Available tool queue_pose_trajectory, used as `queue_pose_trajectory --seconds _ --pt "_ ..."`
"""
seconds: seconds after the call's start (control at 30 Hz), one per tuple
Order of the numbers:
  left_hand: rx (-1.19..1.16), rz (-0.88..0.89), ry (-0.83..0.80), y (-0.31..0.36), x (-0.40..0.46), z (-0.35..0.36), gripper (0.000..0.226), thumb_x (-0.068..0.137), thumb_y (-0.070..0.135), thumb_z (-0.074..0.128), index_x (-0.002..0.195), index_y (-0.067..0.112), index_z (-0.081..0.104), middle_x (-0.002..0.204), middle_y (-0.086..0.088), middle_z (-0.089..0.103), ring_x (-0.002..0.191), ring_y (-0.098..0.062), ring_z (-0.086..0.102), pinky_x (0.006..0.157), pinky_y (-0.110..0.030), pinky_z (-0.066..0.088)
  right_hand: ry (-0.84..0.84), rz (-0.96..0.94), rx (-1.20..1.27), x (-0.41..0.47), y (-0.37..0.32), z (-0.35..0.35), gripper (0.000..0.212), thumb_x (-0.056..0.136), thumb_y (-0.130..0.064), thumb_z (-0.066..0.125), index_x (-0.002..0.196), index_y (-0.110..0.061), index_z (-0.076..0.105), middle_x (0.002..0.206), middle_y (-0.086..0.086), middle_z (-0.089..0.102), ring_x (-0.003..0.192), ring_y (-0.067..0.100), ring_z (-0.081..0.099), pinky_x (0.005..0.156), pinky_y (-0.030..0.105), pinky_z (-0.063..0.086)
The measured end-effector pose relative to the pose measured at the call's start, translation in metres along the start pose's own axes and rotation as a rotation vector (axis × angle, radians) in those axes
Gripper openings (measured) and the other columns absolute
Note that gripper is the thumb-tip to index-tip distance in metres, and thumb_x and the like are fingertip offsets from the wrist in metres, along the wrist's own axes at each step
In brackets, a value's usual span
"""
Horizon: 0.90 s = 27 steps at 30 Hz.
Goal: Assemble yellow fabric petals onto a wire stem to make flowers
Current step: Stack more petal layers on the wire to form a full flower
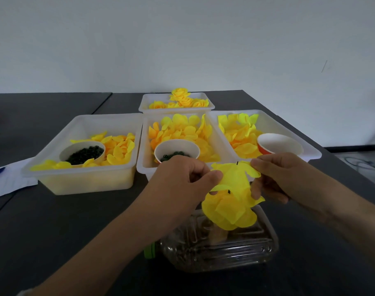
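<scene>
a yellow petal layer is held in the air over a clear plastic container at the near edge of the dark worktop, just above a fuller cluster of petals. two dark wire tips show, one at the top of the layer and one lower; the stem's long axis appears to run near upright, tip tilted away, though most of it is hidden. left hand pinches the layer's left edge between thumb and fingers; right hand pinches the right edge. judged step: threading a petal layer down the wire. next move calls for sliding it down squarely onto the cluster without tearing. petal trays stand behind.
</scene>
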State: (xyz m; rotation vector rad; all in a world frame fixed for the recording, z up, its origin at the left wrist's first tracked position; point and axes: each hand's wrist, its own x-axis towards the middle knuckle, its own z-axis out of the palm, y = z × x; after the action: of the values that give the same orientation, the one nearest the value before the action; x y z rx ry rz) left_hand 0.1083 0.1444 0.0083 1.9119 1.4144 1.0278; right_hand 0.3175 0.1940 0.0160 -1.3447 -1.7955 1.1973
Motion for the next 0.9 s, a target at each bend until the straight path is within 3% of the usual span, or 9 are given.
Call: queue_pose_trajectory --seconds 0.1,0.17,0.33,0.53,0.73,0.9 --pt "0.053 -0.005 -0.036 -0.007 -0.004 -0.001 0.041 0.093 0.036 0.06 0.053 0.027 0.054 0.043 0.017 0.051 0.043 0.004 0.05 0.051 -0.016 0.045 0.008 -0.013 -0.05 0.002 0.005 0.003 0.035 0.103 -0.023 0.04 0.08 0.001 0.053 0.059 0.009 0.067 0.034 0.01 0.034 0.041 0.017 0.033" --pt "0.098 -0.03 -0.06 -0.012 -0.008 0.0 0.042 0.092 0.037 0.061 0.052 0.028 0.053 0.042 0.019 0.05 0.043 0.006 0.049 0.047 -0.009 0.037 0.012 -0.009 -0.06 0.004 0.008 0.006 0.036 0.102 -0.022 0.042 0.075 -0.001 0.054 0.055 0.006 0.064 0.034 0.008 0.038 0.039 0.015 0.033" --pt "0.234 -0.064 -0.05 -0.021 -0.013 0.008 0.044 0.09 0.049 0.058 0.05 0.031 0.052 0.045 0.016 0.048 0.044 -0.001 0.044 0.049 -0.016 0.031 0.035 -0.03 -0.1 0.01 0.017 0.006 0.043 0.098 -0.023 0.05 0.057 -0.011 0.049 0.046 -0.004 0.05 0.036 0.002 0.039 0.039 0.01 0.032" --pt "0.398 -0.101 -0.037 -0.02 -0.019 0.015 0.041 0.089 0.057 0.052 0.06 0.029 0.056 0.061 0.029 0.055 0.056 0.005 0.051 0.054 -0.022 0.034 0.048 -0.122 -0.368 0.011 0.035 0.011 0.042 0.095 -0.029 0.055 0.054 -0.019 0.054 0.048 -0.01 0.051 0.046 0.0 0.047 0.051 0.013 0.034" --pt "0.43 -0.093 -0.037 -0.024 -0.019 0.022 0.044 0.09 0.06 0.048 0.058 0.03 0.05 0.06 0.033 0.052 0.058 0.006 0.05 0.053 -0.019 0.03 0.025 -0.124 -0.348 0.01 0.049 0.019 0.034 0.094 -0.03 0.056 0.064 -0.016 0.063 0.053 -0.009 0.054 0.053 -0.001 0.052 0.054 0.01 0.04" --pt "0.344 -0.119 -0.089 -0.029 -0.019 0.019 0.049 0.089 0.064 0.04 0.058 0.029 0.054 0.061 0.027 0.057 0.057 0.004 0.053 0.057 -0.021 0.035 -0.05 -0.104 -0.258 0.012 0.049 0.016 0.037 0.094 -0.035 0.053 0.063 -0.016 0.059 0.054 -0.009 0.053 0.053 -0.001 0.049 0.055 0.012 0.039"
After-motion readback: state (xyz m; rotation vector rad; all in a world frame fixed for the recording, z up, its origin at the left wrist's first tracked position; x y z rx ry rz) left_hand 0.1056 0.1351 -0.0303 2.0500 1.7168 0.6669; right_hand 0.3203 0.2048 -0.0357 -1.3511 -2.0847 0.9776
